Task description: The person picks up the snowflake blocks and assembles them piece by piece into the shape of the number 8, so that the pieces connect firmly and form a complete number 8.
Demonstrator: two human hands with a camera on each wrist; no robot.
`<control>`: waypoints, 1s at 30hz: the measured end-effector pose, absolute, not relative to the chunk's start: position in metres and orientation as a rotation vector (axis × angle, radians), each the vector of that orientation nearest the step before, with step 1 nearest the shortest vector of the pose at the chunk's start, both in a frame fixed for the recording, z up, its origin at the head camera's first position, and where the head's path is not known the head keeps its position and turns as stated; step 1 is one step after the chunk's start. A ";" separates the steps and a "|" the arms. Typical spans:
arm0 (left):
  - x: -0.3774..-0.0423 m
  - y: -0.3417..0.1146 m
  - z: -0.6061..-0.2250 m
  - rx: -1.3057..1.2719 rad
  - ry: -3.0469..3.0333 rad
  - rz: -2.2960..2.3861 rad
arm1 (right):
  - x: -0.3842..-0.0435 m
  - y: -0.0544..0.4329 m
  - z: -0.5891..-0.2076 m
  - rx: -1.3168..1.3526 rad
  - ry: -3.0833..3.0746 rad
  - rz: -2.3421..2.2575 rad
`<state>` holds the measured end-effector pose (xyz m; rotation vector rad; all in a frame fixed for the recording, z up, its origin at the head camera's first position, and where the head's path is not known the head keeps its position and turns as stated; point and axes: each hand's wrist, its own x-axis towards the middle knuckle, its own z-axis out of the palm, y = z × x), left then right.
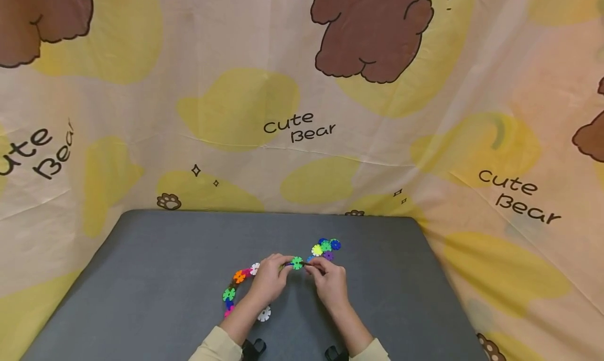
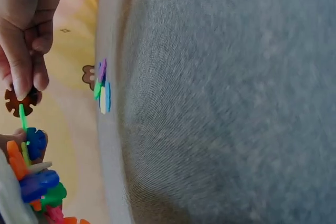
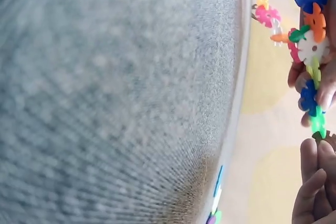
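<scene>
Brown disc (image 2: pixel 13 103) is pinched in the right grip (image 1: pixel 332 287), set crosswise against the green disc (image 1: pixel 297 263) to its left; beyond that, the chain (image 1: pixel 239 276) is clamped in the left grip (image 1: pixel 269 282) and curved leftward over the desk (image 1: pixel 401 298).

The left grip (image 1: pixel 271 278) hides part of the disc chain (image 1: pixel 239 276).

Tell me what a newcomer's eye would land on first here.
Probably the big brown bear printed on the cloth beyond the grey table. Next, the colourful chain of notched discs curving leftward from the left grip, while the right grip pinches a brown disc touching a green one.
</scene>
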<state>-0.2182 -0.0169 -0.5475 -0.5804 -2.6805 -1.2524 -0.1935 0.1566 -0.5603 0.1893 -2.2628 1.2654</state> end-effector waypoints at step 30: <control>-0.224 -0.022 -0.552 -0.663 -2.690 -1.124 | -0.241 0.192 -0.579 -0.016 -2.935 1.056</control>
